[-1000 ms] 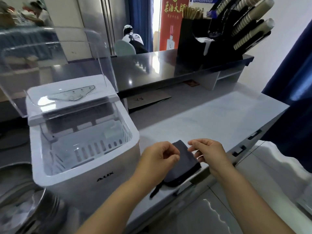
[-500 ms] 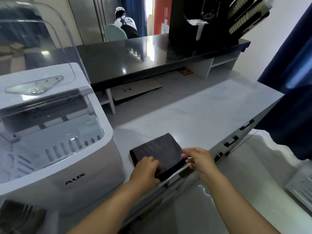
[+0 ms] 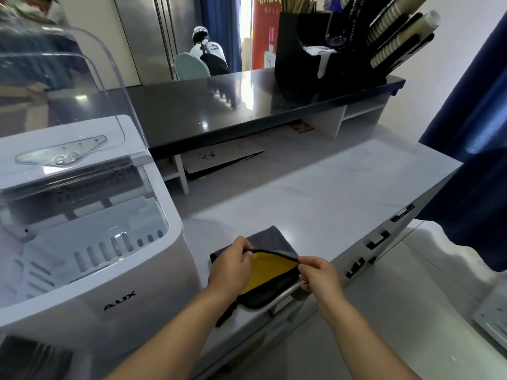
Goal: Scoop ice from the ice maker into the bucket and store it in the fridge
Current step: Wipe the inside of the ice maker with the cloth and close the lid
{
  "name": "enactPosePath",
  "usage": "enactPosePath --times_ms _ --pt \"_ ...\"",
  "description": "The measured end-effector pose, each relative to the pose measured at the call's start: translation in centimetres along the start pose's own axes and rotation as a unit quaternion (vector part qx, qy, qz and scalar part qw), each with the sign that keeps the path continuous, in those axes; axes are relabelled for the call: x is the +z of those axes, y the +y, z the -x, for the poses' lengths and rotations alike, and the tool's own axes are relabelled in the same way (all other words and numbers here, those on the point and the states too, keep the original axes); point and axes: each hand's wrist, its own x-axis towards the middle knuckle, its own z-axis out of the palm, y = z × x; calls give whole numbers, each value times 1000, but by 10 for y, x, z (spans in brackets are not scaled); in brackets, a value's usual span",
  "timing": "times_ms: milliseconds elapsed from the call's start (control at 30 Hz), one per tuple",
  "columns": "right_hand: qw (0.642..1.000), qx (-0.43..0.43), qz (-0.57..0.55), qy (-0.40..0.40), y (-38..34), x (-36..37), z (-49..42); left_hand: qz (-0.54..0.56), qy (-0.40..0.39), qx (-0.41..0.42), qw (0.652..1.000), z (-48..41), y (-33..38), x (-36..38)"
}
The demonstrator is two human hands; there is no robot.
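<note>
beside the ice maker, both hands pinch the cloth's raised edge.

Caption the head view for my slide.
Left hand and right hand pinch a grey cloth, showing its yellow side, beside the ice maker.

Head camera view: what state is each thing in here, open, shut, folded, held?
ice maker lid: raised, open.
cloth: folded on counter, top layer lifted, yellow inside showing.
left hand: pinches cloth's edge.
right hand: pinches cloth's edge.
</note>
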Motion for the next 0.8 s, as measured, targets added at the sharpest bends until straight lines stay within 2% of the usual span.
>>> enactPosePath --times_ms 133,300,433,600,733,800 --pt "997 -40 56 -35 -5 8 3 20 14 13 1000 -10 25 -15" --pt "979 -124 162 -7 -21 20 8 80 40 54 994 -20 61 -37" --pt "970 -182 150 -61 -34 25 21 93 50 92 990 -24 87 -54" --pt "945 -266 192 11 -60 17 34 120 69 125 983 -24 107 -73" --pt "958 -263 100 -52 -83 13 52 152 79 136 976 -19 124 -82" --pt "955 -267 119 -51 -87 16 59 160 71 145 974 -15 133 -84"
